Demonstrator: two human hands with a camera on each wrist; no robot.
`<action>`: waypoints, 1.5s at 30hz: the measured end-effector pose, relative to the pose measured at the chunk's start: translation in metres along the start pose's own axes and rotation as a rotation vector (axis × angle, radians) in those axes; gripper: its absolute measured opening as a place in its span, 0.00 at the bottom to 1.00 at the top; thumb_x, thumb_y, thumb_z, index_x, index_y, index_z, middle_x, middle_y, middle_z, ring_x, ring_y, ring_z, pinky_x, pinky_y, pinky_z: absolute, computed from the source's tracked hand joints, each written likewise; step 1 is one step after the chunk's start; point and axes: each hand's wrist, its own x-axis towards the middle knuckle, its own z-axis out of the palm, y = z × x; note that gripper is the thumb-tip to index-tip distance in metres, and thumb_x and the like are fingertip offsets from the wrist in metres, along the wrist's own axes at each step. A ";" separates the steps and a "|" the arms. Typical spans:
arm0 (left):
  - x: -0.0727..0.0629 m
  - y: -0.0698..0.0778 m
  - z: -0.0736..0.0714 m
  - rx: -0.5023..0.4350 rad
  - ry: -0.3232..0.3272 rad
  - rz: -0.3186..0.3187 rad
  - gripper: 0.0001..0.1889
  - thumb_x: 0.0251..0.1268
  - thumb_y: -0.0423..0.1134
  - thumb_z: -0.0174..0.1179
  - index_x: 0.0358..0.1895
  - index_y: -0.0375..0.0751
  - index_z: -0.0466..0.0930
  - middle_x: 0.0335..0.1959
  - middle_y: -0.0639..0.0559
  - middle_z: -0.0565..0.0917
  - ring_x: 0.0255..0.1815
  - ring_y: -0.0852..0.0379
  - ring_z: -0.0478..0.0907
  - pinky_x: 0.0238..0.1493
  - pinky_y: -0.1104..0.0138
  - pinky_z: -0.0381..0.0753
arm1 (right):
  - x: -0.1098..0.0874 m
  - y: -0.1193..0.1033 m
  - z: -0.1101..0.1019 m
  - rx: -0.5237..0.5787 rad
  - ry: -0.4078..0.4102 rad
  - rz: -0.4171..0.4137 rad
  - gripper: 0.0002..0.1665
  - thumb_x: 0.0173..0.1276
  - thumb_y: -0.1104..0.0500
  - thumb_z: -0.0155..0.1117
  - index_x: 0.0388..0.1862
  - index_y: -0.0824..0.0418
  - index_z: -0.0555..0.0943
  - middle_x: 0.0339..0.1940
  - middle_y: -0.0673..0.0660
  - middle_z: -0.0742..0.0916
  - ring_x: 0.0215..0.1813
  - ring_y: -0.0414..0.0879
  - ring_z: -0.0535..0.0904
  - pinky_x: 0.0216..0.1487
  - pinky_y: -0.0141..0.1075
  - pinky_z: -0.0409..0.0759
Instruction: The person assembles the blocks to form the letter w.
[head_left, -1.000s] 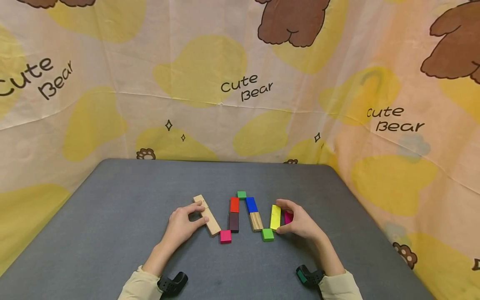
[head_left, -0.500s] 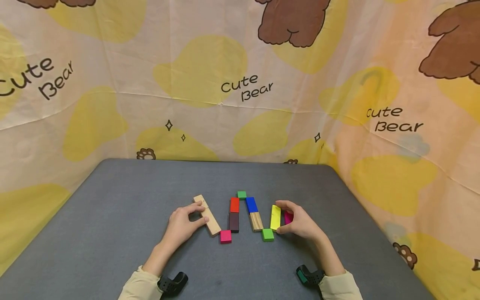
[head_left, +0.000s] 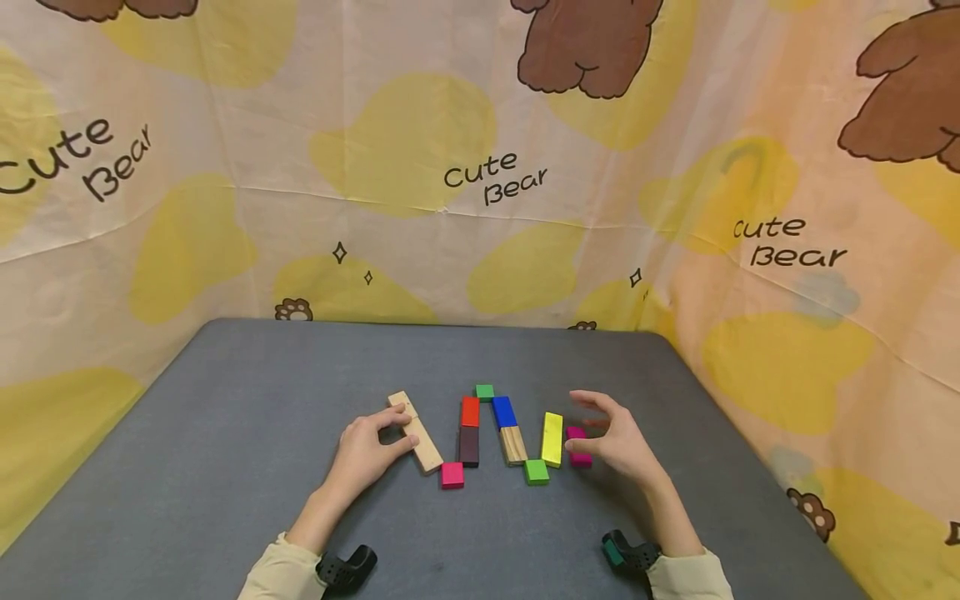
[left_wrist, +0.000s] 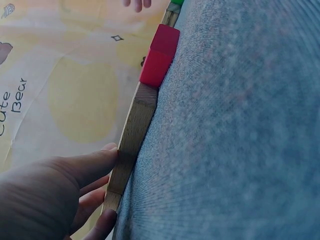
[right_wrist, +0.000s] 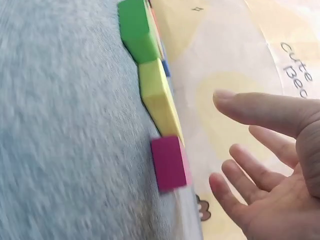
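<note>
In the head view, two plain wooden blocks lie end to end on a slant. My left hand holds them, thumb and fingers about their upper part; the left wrist view shows the thumb on the upper edge and a fingertip by the far end. My right hand is raised with fingers spread and nothing in them, over the right side of a magenta block. Beside that stands a yellow block, slightly apart from it. A green block touches the yellow one's lower end.
A zigzag continues between the hands: a pink block, a dark purple block, a red block, a small green block, a blue block and a striped wooden block. All lie on the grey table before a bear-print cloth.
My right hand has let go of the yellow block and moved right, its fingers opening. More of the magenta block now shows. The left hand stays on the wooden blocks.
</note>
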 end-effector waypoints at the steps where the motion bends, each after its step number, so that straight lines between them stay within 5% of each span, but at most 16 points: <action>1: 0.000 0.000 0.000 -0.001 0.001 0.000 0.18 0.57 0.42 0.73 0.51 0.41 0.86 0.61 0.47 0.80 0.63 0.40 0.72 0.63 0.40 0.60 | -0.001 0.001 -0.002 -0.003 0.006 0.001 0.42 0.52 0.66 0.79 0.67 0.59 0.73 0.67 0.65 0.74 0.63 0.67 0.71 0.59 0.58 0.72; 12: 0.000 0.002 0.001 -0.008 0.001 0.001 0.19 0.57 0.42 0.73 0.51 0.40 0.86 0.61 0.47 0.80 0.64 0.41 0.71 0.63 0.40 0.60 | -0.013 -0.023 -0.016 -0.015 -0.058 0.057 0.38 0.54 0.68 0.76 0.65 0.68 0.72 0.64 0.71 0.75 0.63 0.68 0.70 0.59 0.58 0.72; 24: 0.000 0.001 0.001 -0.010 0.004 -0.006 0.19 0.57 0.41 0.73 0.51 0.39 0.86 0.61 0.47 0.80 0.64 0.41 0.71 0.63 0.41 0.60 | -0.002 0.026 -0.016 -0.054 -0.099 0.071 0.43 0.51 0.66 0.80 0.65 0.67 0.72 0.61 0.64 0.79 0.58 0.59 0.74 0.57 0.52 0.75; 35: 0.000 0.001 0.002 -0.017 0.003 -0.001 0.18 0.57 0.42 0.73 0.51 0.40 0.86 0.61 0.47 0.80 0.64 0.41 0.71 0.63 0.40 0.60 | -0.003 0.029 -0.019 -0.059 -0.170 0.020 0.43 0.49 0.66 0.81 0.64 0.69 0.73 0.60 0.64 0.79 0.57 0.58 0.75 0.58 0.54 0.74; 45: 0.000 0.000 0.001 -0.024 0.003 0.001 0.18 0.57 0.42 0.73 0.51 0.41 0.86 0.61 0.47 0.80 0.64 0.41 0.71 0.63 0.41 0.61 | -0.006 0.023 -0.018 -0.075 -0.096 0.048 0.42 0.50 0.67 0.80 0.64 0.69 0.72 0.58 0.64 0.80 0.56 0.58 0.76 0.57 0.50 0.76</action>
